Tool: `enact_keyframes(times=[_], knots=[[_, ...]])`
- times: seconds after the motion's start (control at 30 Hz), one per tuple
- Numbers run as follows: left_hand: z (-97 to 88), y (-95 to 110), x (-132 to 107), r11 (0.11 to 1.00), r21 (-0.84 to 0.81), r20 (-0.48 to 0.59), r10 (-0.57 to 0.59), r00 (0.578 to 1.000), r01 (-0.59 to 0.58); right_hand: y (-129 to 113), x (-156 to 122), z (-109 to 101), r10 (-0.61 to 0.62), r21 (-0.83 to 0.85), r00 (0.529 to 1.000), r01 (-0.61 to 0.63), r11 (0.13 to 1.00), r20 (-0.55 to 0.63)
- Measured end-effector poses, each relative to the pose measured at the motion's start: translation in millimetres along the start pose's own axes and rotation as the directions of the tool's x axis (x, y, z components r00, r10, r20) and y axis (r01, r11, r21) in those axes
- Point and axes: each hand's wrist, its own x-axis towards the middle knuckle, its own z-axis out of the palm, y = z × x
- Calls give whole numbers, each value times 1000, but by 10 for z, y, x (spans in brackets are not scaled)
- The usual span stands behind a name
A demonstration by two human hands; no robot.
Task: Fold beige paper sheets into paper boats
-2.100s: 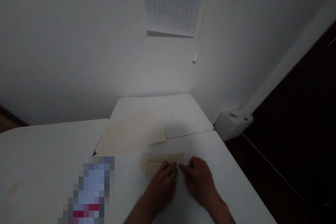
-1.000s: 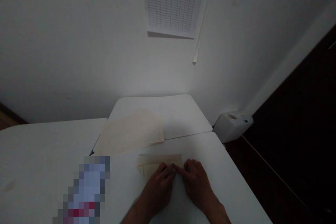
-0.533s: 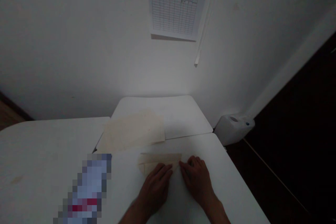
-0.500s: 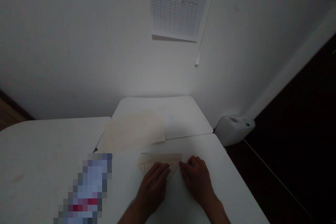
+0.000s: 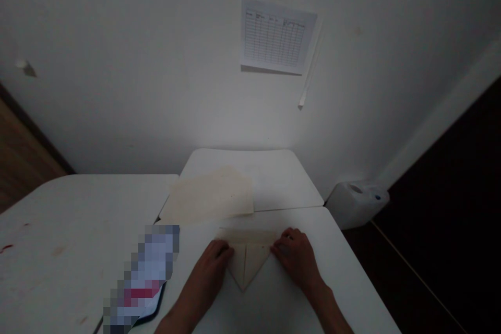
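Paper now bares its tip, left grip moved aside, pinching opposite edges with right grip.

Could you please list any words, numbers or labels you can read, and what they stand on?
None can be read.
Printed wall sheet: column headings too small and blurred.
Phone-like device: pixelated, illegible.
Folded paper: no legible text.

A chart (gridded) hangs on the wall.
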Motion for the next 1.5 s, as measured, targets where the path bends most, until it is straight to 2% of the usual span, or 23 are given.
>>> enact_keyframes(times=[0.13, 0.27, 0.37, 0.5, 0.67, 0.77, 0.93, 1.13, 1.5], knots=[[-68, -6, 61, 998, -8, 94, 64, 994, -63, 37, 56, 9, 46, 181, 999, -44, 982, -9], [-99, -36, 116, 997, -68, 140, 37, 989, -28, 60, 145, -18, 37, 242, 994, -61, 968, 103], [-77, -104, 105, 996, -90, 104, 8, 995, 1, 86, 214, -18, -5, 214, 984, -34, 976, 179], [-14, -170, 38, 998, -55, 16, 20, 1000, -19, 127, 257, 16, -44, 225, 975, -6, 974, 216], [-7, -140, 23, 987, 162, -121, 26, 992, -6, 158, 233, 49, -69, 242, 976, 17, 970, 207], [-31, -144, 52, 976, 213, -92, 67, 994, -46, 165, 208, 57, -74, 251, 978, 22, 968, 196], [-64, -175, 70, 997, 39, -27, 66, 997, -65, 149, 173, 56, -83, 258, 980, 34, 966, 181], [-123, -121, 103, 990, -143, -27, 11, 1000, -15, 110, 178, 49, -116, 260, 979, 70, 963, 168], [-86, -179, 96, 987, -159, -29, 5, 1000, -9, 108, 250, 206, -228, 264, 957, 177, 948, 177]])
